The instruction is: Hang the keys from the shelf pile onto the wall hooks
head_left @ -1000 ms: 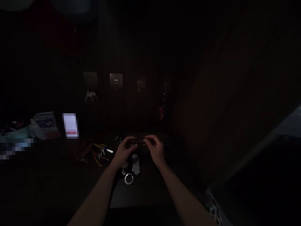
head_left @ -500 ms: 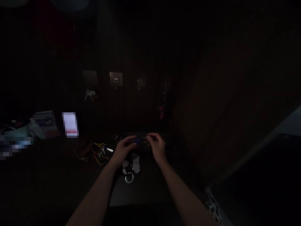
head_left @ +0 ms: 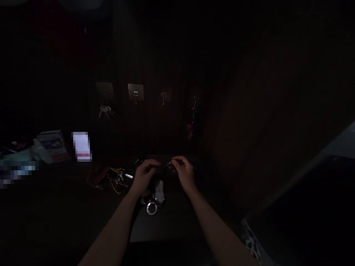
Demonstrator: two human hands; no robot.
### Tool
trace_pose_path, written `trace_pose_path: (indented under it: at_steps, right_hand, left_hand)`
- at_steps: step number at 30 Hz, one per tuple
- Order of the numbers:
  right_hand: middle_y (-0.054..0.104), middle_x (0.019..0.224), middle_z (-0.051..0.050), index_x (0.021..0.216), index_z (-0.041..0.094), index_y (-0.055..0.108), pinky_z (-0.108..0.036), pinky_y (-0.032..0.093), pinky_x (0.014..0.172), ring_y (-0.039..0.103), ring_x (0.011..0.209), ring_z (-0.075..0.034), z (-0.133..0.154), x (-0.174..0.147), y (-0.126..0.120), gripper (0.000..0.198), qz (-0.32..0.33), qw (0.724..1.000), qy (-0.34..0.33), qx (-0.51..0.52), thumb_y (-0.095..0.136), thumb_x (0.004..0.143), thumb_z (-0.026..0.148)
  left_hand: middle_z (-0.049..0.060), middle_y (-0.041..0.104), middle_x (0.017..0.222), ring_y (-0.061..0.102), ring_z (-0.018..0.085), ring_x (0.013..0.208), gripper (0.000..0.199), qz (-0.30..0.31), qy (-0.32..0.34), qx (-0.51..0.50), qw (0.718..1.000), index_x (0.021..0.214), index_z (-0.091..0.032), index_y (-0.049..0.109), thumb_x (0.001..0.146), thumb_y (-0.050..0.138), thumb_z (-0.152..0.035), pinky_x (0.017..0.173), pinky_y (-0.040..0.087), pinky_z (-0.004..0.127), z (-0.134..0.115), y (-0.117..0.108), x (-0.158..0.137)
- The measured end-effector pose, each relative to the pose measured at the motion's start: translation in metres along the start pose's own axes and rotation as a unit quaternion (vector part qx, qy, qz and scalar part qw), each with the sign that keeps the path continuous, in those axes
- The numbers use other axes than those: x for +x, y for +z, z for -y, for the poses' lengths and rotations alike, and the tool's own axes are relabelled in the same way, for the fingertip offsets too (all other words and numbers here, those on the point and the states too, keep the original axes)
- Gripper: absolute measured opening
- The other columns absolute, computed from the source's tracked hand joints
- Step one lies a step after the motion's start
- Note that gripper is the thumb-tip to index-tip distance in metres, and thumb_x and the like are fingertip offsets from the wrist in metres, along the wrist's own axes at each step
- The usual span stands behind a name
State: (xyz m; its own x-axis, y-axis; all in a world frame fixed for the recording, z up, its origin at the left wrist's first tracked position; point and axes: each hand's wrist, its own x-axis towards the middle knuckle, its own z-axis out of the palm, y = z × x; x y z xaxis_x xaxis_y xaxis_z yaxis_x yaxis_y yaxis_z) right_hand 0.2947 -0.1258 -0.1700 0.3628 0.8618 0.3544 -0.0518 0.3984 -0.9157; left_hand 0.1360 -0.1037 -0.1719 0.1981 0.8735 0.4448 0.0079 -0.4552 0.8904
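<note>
In the dim head view, my right hand [head_left: 184, 173] pinches a small shiny metal piece [head_left: 169, 163] between thumb and fingers; its exact kind is too dark to tell. My left hand [head_left: 144, 174] is level with it on the left, with thumb and fingers drawn together. A gap separates the two hands, and whatever the left fingertips hold, if anything, does not show. Below and between them lies a keychain bunch with a pale grey tag [head_left: 159, 192] and a silver ring [head_left: 152, 208]. Beside my left wrist are keys [head_left: 121, 176] on yellow and red cords.
On the dark wall hang several hooks: one holds a bunch of keys [head_left: 105, 110], another a chain with a reddish piece [head_left: 190, 130]. The second hook [head_left: 135, 94] and third hook [head_left: 164, 96] are bare. A box [head_left: 54, 146] and a bright blurred card [head_left: 82, 146] stand left.
The blue piece seen between my hands half a second ago no longer shows. My left fingertips have drawn slightly away to the left; my right hand keeps its pinch.
</note>
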Motion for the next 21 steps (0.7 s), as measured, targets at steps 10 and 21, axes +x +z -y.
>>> trace_pose_path:
  at_steps: [10,21]
  right_hand:
    - [0.064,0.068,0.003,0.077,0.021,0.061,-0.021,0.044,0.049,0.063,0.06,-0.012,0.0054,-0.0004,-0.0015,0.013,-0.006,0.999,-0.008,0.04,0.065,0.07,0.031]
    - [0.067,0.07,0.002,0.079,0.021,0.063,-0.023,0.047,0.054,0.063,0.064,-0.013,0.0041,-0.0012,-0.0001,0.017,0.03,0.996,0.022,0.085,0.07,0.065,0.028]
  left_hand:
    - [0.005,0.058,0.117,0.054,0.02,0.105,0.023,0.064,-0.016,-0.031,0.997,0.079,-0.019,0.062,0.067,0.046,-0.009,0.093,0.039,0.036,-0.005,0.0028,-0.0049]
    - [0.004,0.067,0.104,0.058,0.022,0.1,0.029,0.126,-0.143,-0.114,0.975,0.098,-0.019,0.067,0.074,0.06,-0.034,0.09,0.04,0.032,-0.0086,0.0071,-0.0065]
